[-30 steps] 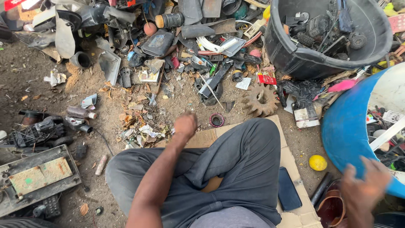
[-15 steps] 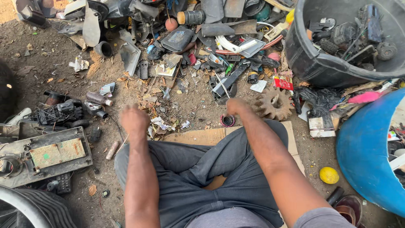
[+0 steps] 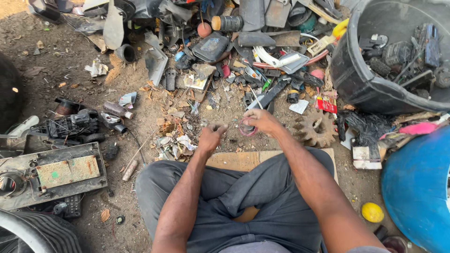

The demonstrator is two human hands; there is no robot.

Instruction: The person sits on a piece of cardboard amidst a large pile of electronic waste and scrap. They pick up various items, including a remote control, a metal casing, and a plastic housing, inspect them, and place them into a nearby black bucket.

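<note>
Holding a small pinkish ring (image 3: 247,128) pinched in my right hand (image 3: 260,122), I had it up in front of my knees, over the dirt just past the cardboard's (image 3: 243,160) far edge. My left hand (image 3: 210,137) sat just beside it on the left, fingers curled shut, apparently around nothing much. So the ring lay to the right of that hand, close but not touching. A rusty gear (image 3: 315,129) lay on the ground further right.

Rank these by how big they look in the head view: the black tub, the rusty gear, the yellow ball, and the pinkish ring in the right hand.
1. black tub
2. rusty gear
3. and 4. yellow ball and pinkish ring, held by the right hand: they look alike, so no ranking; the ball also lies nearer the camera.
</note>
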